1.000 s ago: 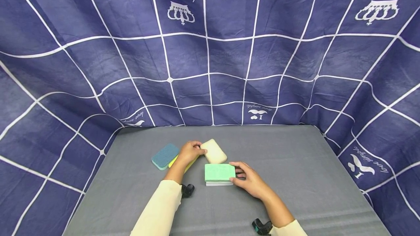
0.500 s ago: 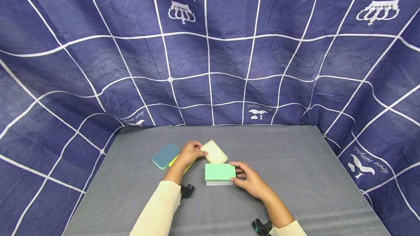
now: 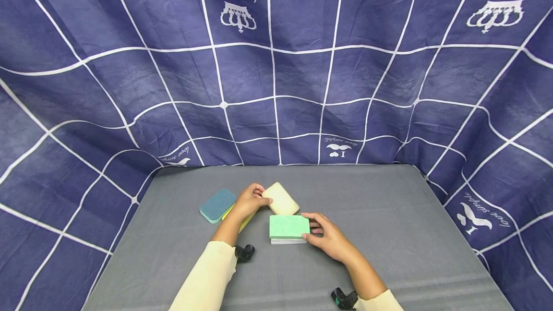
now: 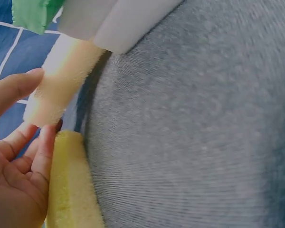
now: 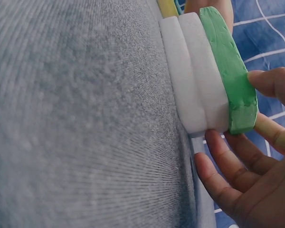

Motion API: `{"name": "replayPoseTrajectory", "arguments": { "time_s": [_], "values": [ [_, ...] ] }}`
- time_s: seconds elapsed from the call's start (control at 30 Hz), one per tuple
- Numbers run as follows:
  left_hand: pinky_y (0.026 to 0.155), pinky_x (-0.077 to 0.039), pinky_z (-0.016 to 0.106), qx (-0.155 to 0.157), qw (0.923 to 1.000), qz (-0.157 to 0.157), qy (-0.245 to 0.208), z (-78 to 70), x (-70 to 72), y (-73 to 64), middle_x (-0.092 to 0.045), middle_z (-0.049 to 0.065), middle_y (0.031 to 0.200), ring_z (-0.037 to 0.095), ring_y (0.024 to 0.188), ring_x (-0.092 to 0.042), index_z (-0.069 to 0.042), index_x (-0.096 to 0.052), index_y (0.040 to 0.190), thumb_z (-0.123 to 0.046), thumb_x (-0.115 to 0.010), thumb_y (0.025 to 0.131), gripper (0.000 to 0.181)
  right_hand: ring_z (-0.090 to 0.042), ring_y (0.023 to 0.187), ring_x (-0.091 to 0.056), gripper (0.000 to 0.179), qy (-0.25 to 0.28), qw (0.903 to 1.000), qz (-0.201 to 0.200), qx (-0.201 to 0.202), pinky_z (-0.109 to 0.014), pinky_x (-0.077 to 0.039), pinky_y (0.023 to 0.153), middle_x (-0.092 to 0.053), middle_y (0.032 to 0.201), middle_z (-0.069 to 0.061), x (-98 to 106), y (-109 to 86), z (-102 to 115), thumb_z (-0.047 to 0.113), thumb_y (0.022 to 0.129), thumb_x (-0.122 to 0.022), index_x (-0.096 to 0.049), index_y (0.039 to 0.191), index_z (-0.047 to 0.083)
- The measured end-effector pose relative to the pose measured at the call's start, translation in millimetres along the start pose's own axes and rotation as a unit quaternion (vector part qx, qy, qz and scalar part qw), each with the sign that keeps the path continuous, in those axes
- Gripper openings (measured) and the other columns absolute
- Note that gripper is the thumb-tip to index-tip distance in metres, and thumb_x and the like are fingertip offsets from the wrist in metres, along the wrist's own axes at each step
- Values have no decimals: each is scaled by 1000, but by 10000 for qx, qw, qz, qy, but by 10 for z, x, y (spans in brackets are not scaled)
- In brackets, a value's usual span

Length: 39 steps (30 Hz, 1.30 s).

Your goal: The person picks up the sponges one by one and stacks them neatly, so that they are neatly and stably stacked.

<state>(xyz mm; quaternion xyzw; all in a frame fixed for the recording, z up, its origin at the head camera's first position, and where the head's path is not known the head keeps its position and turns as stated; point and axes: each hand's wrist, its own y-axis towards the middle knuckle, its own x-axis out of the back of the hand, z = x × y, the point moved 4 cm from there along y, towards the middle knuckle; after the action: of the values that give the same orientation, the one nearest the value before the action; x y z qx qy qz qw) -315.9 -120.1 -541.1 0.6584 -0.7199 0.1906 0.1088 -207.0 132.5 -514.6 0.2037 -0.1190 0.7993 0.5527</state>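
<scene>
My left hand [image 3: 250, 199] pinches the left end of a cream sponge [image 3: 281, 199], thumb on one face and fingers at the end. In the left wrist view that end of the cream sponge [image 4: 61, 76] stands slightly off the cloth. In front of it, a green sponge-like block [image 3: 289, 227] lies on two stacked white sponges [image 5: 192, 71]. My right hand [image 3: 329, 239] grips the green block's right end between thumb and fingers. Its lower fingers reach the white sponges' end. A yellow sponge [image 4: 71, 180] lies under my left hand, partly hidden.
Left of the yellow sponge lies a dark blue-green sponge [image 3: 218, 205]. Grey cloth [image 3: 371, 196] covers the table. A blue curtain with white grid lines [image 3: 302, 76] hangs at the back and both sides.
My left hand and the cream sponge have shifted very slightly left. The right hand and the stack hold still.
</scene>
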Motion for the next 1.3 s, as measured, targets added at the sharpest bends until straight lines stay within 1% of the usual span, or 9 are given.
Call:
{"name": "replayPoseTrajectory", "arguments": {
  "time_s": [0.07,0.13,0.23,0.37,0.47,0.73,0.9,1.07,1.3],
  "values": [
    [71,-44,25,-9,10000,-8,-70,-1,4,-10,-58,7,94,17,85,-53,-6,-58,103,-21,-83,72,43,-35,116,-57,53,-16,10000,37,-1,-54,-46,97,-55,131,-16,19,-19,95,11,88,-70,-51,136,4],
    [72,-44,25,-23,9999,8,-110,-10,6,-21,-58,6,96,17,85,-53,-7,-58,104,-20,-83,73,43,-34,116,-57,52,-43,10000,53,1,-54,-46,97,-56,130,-15,28,-23,122,11,88,-70,-51,135,5],
    [72,-44,25,-70,9998,22,-184,-17,1,-35,-58,7,99,16,86,-53,-7,-57,108,-18,-83,73,45,-29,116,-58,52,-98,9999,17,-15,-49,-48,97,-57,130,-10,10,10,-28,16,87,-71,-53,136,11],
    [72,-44,25,-76,9994,20,-337,-13,-1,-46,-56,7,105,17,89,-52,-11,-57,122,-18,-83,73,56,-22,115,-58,53,-205,9998,-4,5,-41,-50,96,-57,130,-1,-11,64,-254,29,86,-73,-53,135,21],
    [74,-46,25,-95,9992,10,-390,-27,3,-56,-54,7,109,18,93,-53,-15,-58,129,-18,-82,74,60,-20,114,-58,53,-255,9997,21,24,-39,-50,96,-57,129,0,-2,75,-273,32,86,-73,-53,135,23],
    [72,-47,22,-158,9984,-309,-448,-18,24,-59,-57,8,106,16,90,-56,-14,-66,119,-15,-82,74,48,-17,114,-58,56,-261,9996,79,-38,-34,-50,96,-56,126,5,-2,91,-280,33,85,-74,-53,136,22],
    [71,-48,21,-115,9958,-455,-789,-20,36,-76,-57,8,105,15,88,-55,-14,-66,119,-14,-80,75,46,-18,113,-58,57,-149,9998,118,-26,-36,-50,96,-57,124,4,-4,98,-285,32,85,-74,-52,137,20],
    [70,-48,21,-46,9910,-643,-1170,-28,63,-110,-55,7,103,14,86,-52,-14,-65,119,-13,-79,76,45,-18,113,-58,58,-136,9998,120,6,-37,-50,96,-57,123,3,-9,96,-287,31,86,-74,-51,138,18],
    [71,-52,22,67,9852,-699,-1563,-37,103,-152,-52,5,103,14,86,-52,-17,-64,121,-11,-80,76,49,-18,113,-58,57,-119,9999,84,-15,-36,-51,96,-57,124,3,-9,94,-289,31,86,-74,-52,137,19]
  ]
}}
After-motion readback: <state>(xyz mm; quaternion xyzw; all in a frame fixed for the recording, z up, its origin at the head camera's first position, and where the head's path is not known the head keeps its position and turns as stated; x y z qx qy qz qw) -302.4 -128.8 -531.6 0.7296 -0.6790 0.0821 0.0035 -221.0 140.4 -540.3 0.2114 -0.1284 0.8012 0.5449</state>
